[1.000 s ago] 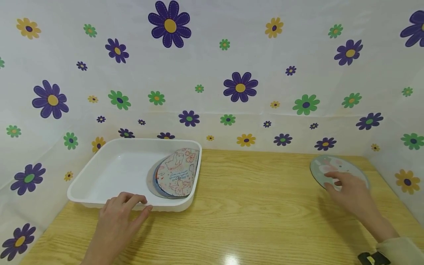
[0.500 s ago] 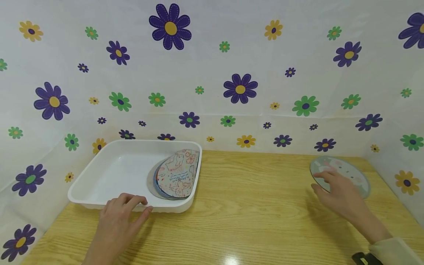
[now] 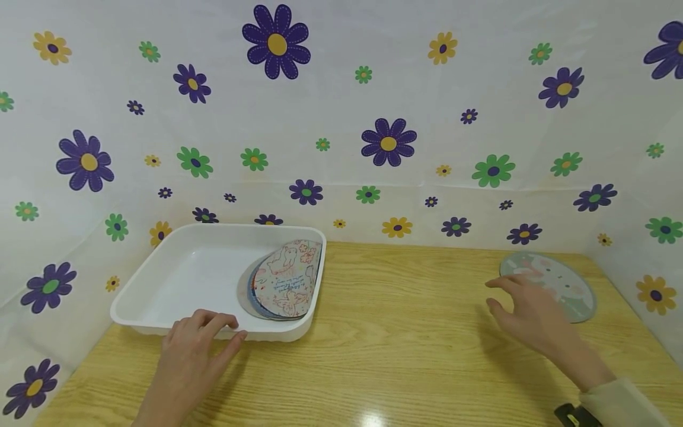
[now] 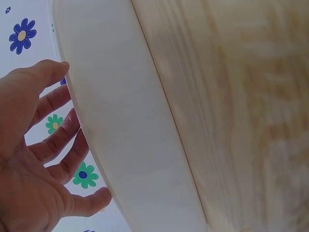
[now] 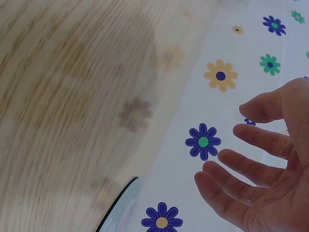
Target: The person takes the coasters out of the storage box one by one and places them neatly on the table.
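Nothing gripped: right hand (image 3: 533, 314) near grey-green oval mat (image 3: 578, 289), by tabletop (image 3: 405, 302) far-right corner; left hand (image 3: 193, 350) loosely touching white rectangular plastic tray (image 3: 187, 276), where pressing could tip it.

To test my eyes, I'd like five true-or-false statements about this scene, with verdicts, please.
1. The white tray holds overlapping flat pieces. True.
2. The flat pieces are in the tray's left half. False: they are at its right end.
3. A pale green disc lies on the table. True.
4. The right hand is gripping the disc. False: the right hand holds nothing.
5. The left hand is at the tray's near rim. True.
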{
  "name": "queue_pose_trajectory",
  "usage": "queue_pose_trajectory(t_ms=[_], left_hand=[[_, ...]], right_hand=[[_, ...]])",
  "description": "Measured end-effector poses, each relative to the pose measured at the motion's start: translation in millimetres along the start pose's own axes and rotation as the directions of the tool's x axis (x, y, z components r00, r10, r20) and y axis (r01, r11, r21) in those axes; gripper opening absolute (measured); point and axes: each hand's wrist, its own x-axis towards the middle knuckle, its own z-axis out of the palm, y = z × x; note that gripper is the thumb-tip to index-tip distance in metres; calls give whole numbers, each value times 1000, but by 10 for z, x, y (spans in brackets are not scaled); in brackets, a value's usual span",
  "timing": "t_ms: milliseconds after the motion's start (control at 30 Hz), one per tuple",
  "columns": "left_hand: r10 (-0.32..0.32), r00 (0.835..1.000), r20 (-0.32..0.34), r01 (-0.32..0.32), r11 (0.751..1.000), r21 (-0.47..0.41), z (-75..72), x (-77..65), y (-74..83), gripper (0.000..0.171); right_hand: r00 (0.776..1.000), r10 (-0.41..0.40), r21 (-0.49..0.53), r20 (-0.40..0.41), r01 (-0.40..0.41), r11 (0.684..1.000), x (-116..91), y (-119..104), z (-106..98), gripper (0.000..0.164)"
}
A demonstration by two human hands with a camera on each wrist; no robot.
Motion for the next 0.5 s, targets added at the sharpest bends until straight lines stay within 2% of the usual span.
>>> queue_pose_trajectory(t_ms=[233,500], left_hand=[[13,1000,-12,-13,1000,2,3,-1,-17,20],[6,1000,-1,-6,1000,0,-7,0,-4,20]], right_hand=[[1000,-12,19,13,12,1000,20,-98,51,31],[997,-73,9,0,73,997,79,-194,86,30]])
